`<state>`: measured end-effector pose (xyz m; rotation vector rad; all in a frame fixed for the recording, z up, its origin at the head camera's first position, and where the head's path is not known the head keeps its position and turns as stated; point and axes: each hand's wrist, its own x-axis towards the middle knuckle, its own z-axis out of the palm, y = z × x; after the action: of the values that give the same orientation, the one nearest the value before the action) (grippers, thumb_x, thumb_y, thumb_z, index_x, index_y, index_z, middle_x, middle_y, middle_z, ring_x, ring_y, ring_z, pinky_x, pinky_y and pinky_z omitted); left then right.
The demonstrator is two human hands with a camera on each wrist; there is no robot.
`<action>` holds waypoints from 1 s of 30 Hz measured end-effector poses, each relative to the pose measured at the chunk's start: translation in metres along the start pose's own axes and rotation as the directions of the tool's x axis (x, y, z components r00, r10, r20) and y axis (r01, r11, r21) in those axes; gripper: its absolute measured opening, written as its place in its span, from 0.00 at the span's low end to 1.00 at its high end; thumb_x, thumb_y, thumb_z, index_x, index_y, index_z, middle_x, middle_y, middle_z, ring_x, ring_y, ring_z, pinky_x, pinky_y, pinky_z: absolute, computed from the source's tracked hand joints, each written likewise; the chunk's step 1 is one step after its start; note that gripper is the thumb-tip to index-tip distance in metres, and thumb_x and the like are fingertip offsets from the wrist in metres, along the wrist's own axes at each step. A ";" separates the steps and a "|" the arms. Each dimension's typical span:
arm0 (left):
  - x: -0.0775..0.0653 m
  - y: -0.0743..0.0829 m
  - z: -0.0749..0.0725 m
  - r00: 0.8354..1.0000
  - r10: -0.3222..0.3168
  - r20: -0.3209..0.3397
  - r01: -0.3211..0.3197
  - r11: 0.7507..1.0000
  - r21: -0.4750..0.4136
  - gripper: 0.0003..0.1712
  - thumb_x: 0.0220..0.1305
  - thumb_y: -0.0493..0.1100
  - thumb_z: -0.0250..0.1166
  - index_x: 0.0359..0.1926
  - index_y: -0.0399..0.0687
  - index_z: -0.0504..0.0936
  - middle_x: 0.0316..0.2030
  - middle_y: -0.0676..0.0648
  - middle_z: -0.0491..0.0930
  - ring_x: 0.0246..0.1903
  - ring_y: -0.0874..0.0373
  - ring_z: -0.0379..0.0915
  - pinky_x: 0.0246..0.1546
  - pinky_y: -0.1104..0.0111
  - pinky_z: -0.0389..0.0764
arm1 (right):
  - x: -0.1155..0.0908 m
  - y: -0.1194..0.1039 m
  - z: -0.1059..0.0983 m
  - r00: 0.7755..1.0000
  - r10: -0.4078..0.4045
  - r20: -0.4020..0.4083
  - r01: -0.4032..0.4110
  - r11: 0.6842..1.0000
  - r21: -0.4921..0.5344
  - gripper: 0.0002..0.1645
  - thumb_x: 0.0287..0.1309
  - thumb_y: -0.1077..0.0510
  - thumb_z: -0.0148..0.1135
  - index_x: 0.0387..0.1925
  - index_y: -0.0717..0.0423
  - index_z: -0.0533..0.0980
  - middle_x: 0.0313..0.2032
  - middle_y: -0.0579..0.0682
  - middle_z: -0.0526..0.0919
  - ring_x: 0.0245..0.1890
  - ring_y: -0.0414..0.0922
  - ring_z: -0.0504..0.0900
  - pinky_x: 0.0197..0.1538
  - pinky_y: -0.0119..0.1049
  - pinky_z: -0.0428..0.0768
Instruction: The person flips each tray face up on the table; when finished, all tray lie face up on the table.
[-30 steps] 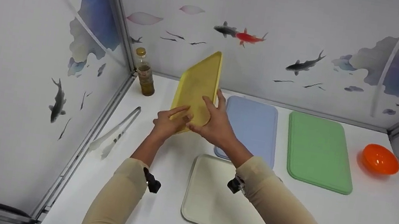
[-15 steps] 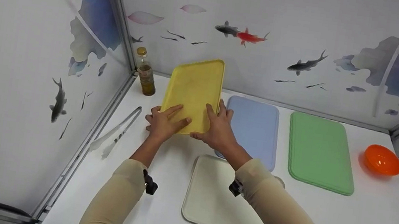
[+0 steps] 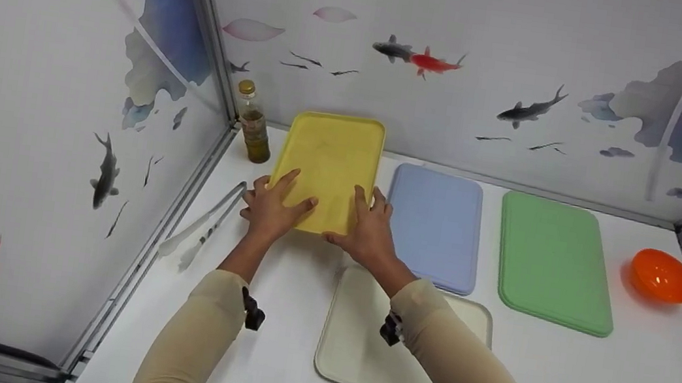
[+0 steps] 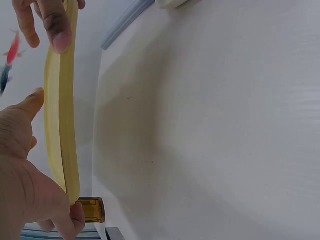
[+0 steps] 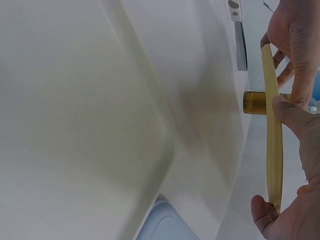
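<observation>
A yellow rectangular tray (image 3: 333, 157) is held between both hands in the head view. My left hand (image 3: 271, 210) grips its near left side, fingers over the edge and thumb on the face. On the near right side, my right hand (image 3: 370, 231) grips the edge, thumb at the near rim. Seen edge-on, the tray (image 4: 67, 125) hangs above the white table with a shadow under it in the left wrist view. The right wrist view also has the tray (image 5: 273, 150) raised, with hands at both ends. Its underside is hidden in the head view.
A blue tray (image 3: 435, 224) and a green one (image 3: 556, 259) lie to the right, beside an orange bowl (image 3: 662, 276). The cream tray (image 3: 386, 349) lies nearer, under the right forearm. Tongs (image 3: 209, 220) and an oil bottle (image 3: 254, 127) stand left; walls border the table.
The yellow tray has turned from a steep sideways tilt to face me and its top has come down. The left hand has spread onto the tray's left side; the right hand keeps its hold.
</observation>
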<state>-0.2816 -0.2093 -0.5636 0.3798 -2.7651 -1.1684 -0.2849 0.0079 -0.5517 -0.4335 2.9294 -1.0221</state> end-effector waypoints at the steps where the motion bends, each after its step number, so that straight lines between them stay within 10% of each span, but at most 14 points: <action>1: 0.000 -0.002 0.001 1.000 0.002 -0.004 -0.002 1.000 0.003 0.48 0.65 0.72 0.75 0.82 0.70 0.72 0.82 0.30 0.56 0.78 0.22 0.49 0.68 0.24 0.59 | 0.000 0.001 0.002 1.000 0.005 0.003 -0.005 1.000 0.005 0.74 0.48 0.40 0.92 0.86 0.57 0.59 0.84 0.71 0.55 0.80 0.70 0.61 0.73 0.61 0.78; 30: 0.009 -0.035 0.015 0.997 -0.063 0.047 0.056 0.991 0.123 0.40 0.61 0.65 0.81 0.73 0.65 0.84 0.84 0.32 0.55 0.80 0.25 0.44 0.69 0.30 0.60 | 0.010 0.023 0.057 0.987 0.095 0.126 -0.099 0.995 0.025 0.74 0.52 0.38 0.89 0.87 0.61 0.56 0.82 0.77 0.57 0.82 0.71 0.63 0.80 0.60 0.71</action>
<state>-0.2871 -0.2250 -0.5993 0.4538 -2.8973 -1.0388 -0.2950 -0.0116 -0.6097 -0.3376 2.7900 -0.9891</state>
